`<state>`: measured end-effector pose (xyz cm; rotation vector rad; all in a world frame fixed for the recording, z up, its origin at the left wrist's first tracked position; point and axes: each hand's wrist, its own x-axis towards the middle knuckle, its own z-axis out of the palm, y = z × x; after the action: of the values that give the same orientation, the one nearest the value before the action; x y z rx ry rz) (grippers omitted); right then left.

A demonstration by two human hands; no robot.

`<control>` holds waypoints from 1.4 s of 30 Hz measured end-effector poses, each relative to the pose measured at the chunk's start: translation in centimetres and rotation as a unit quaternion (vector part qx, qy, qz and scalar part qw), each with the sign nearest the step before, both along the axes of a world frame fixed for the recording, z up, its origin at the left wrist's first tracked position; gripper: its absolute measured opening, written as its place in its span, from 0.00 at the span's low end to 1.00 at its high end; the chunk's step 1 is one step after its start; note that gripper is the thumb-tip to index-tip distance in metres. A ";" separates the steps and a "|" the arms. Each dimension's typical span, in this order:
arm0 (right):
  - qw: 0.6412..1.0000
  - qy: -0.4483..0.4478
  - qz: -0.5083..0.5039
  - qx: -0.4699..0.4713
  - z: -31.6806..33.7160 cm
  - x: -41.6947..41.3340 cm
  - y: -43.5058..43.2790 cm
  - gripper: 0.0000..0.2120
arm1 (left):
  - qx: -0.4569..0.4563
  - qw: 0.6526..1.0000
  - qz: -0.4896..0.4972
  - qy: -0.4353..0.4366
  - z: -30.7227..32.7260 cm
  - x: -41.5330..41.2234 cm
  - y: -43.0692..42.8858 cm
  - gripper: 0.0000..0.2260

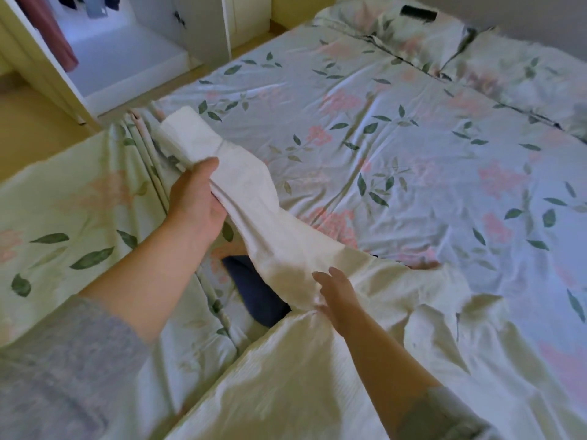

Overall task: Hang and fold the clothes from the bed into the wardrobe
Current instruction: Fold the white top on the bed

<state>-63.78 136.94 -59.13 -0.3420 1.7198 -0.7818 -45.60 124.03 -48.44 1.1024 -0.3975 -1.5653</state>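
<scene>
Hands [197, 201] [338, 295] — both on white garment [251, 185]

- Left hand [197, 198]: arm stretched forward, forearm bare, thumb on top and fingers curled under a white garment [241, 182], gripping it.
- Right hand [336, 296]: lower and nearer, resting on the same garment, fingers loosely spread; grip unclear.

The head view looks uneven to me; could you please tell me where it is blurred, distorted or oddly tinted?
In the head view, motion blur smears the right hand and the white garment beside it, while the left hand is sharper; the wide lens slants the wardrobe frame, and the bedsheet looks bluish at right, yellowish at left.
</scene>
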 end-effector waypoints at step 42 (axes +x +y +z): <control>0.966 0.091 -0.214 0.113 -1.3 -18.8 29.9 0.30 | -0.237 0.647 -0.544 -0.480 -8.4 -18.5 28.5 0.12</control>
<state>-82.54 166.86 -60.47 0.1263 2.0678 -0.8695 -64.06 152.55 -56.83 1.2215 -2.4307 -1.4449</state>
